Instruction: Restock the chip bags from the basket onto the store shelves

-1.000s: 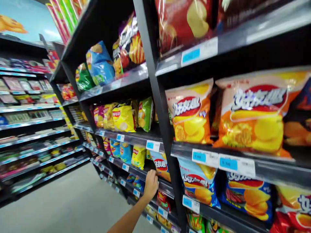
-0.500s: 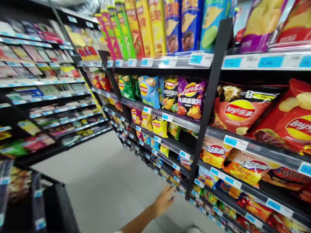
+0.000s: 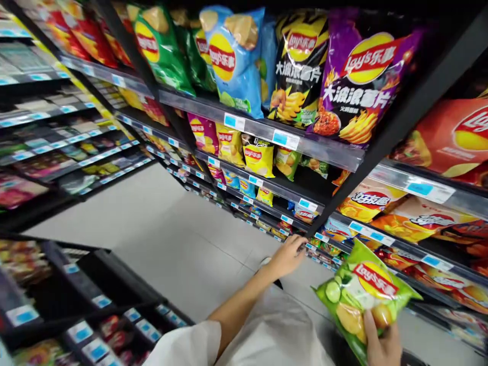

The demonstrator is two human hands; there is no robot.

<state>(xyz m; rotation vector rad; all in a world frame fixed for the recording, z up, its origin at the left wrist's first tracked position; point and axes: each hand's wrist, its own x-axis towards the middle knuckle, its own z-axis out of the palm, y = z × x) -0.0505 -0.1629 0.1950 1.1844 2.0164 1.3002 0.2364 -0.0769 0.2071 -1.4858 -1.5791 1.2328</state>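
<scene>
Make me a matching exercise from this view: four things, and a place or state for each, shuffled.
1. Right hand
2. Left hand
3. Light blue bag
4. Purple-and-black bag

A. Standing beside the shelf post
B. Holding a green chip bag
C. Standing between green bags and a black-and-yellow bag
D. Reached out, with no bag in it

Pairs: 1-B, 2-D, 3-C, 4-A

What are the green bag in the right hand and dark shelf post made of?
Green bag: probably glossy plastic film; it's puffed with pointed corners. Dark shelf post: perhaps matte painted metal, from its straight, uniform black surface, though plastic is possible.
</scene>
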